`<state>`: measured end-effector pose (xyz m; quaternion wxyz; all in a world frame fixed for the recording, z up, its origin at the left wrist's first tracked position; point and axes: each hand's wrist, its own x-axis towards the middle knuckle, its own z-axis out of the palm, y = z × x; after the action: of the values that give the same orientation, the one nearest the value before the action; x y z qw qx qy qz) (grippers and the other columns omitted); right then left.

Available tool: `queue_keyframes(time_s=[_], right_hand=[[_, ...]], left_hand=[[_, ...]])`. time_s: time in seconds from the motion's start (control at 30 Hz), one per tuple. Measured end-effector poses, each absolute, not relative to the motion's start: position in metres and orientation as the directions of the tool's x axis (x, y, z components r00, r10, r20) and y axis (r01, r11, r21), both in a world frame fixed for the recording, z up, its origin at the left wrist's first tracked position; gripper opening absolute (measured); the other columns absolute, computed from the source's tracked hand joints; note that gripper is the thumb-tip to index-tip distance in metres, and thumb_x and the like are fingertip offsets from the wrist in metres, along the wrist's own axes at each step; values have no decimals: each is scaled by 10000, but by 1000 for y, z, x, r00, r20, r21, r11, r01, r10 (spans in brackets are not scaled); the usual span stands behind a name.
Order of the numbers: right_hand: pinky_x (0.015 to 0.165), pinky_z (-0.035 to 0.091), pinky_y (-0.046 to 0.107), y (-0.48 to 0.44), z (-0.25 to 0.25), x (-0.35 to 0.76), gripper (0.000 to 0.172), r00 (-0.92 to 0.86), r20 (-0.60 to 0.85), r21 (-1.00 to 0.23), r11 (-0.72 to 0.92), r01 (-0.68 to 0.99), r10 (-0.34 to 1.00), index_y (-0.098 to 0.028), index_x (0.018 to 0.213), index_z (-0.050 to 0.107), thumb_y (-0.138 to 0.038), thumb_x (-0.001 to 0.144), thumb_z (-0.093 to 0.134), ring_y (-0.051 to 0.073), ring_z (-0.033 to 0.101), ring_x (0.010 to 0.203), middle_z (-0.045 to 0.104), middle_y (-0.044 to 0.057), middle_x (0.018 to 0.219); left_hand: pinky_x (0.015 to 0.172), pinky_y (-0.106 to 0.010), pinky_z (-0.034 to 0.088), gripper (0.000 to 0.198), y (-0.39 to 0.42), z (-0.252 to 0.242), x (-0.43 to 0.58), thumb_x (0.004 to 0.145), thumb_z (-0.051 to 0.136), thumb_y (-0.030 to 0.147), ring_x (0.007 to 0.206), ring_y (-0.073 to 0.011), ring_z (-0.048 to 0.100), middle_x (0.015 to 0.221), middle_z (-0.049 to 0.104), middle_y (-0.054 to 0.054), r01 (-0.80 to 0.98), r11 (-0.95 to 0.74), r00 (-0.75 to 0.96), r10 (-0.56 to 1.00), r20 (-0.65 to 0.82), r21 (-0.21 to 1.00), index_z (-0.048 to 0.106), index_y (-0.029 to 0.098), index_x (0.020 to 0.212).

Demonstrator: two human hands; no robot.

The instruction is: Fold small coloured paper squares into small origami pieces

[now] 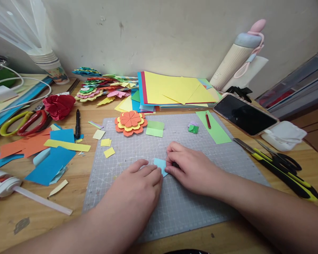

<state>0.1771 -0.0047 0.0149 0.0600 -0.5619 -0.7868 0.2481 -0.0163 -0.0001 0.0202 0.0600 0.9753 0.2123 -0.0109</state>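
Note:
A small light blue paper square (159, 164) lies on the grey cutting mat (196, 215) between my two hands. My left hand (140, 188) rests on the mat, fingers bent and close together, their tips at the paper's lower left edge. At the paper's right edge, my right hand (187, 165) has thumb and fingers pinched together; a small dark thing shows between them, too hidden to name. Beyond the hands lie a layered orange and yellow paper flower (130, 122), a creased green paper (155, 129) and small yellow squares (109, 152).
Coloured scraps (50, 165), scissors (33, 122) and a glue gun (2, 183) lie at left. Stacked paper (175, 88) is at the back. On the right are a phone (246, 113), a yellow-black cutter (278, 171) and black-handled scissors (284, 161).

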Motion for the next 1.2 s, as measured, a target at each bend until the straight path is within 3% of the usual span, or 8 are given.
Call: queue_keyframes(time_s=[0.3,0.5,0.63,0.9,1.2], right_hand=[[580,314,281,-1,17,172,120,-309,-225,-441,186,878,924,-175,726,566,-218,837,555,133,521,704,557,32,949],[555,299,267,1,16,173,111,-318,-217,-455,192,870,923,-175,718,587,-207,818,554,105,493,638,565,24,926],[550,296,268,1,17,173,117,-310,-218,-449,187,874,925,-177,710,590,-206,816,550,106,490,631,567,22,905],[552,307,273,3,18,172,110,-304,-234,-459,170,872,924,-178,699,587,-202,804,570,118,507,652,566,26,902],[558,309,278,3,16,173,108,-311,-230,-468,175,866,922,-187,698,578,-212,802,563,124,506,658,565,21,894]], left_hand=[[1047,-404,379,263,0,19,-18,808,520,43,981,-210,647,1032,707,-83,414,-894,908,418,-16,170,677,126,1002],[1102,-403,323,272,1,19,-18,793,511,65,976,-210,649,1039,708,-91,381,-913,922,386,6,148,684,111,997],[1048,-402,386,247,3,20,-18,810,494,55,947,-225,659,1011,712,-108,352,-929,934,357,24,116,689,100,954],[1017,-411,406,343,3,17,-18,842,473,83,976,-236,632,1034,692,-98,324,-943,945,327,19,72,610,102,1156],[1050,-401,368,317,-2,16,-14,795,485,102,979,-237,616,1025,677,-84,312,-950,950,312,-19,-4,678,107,1046]])
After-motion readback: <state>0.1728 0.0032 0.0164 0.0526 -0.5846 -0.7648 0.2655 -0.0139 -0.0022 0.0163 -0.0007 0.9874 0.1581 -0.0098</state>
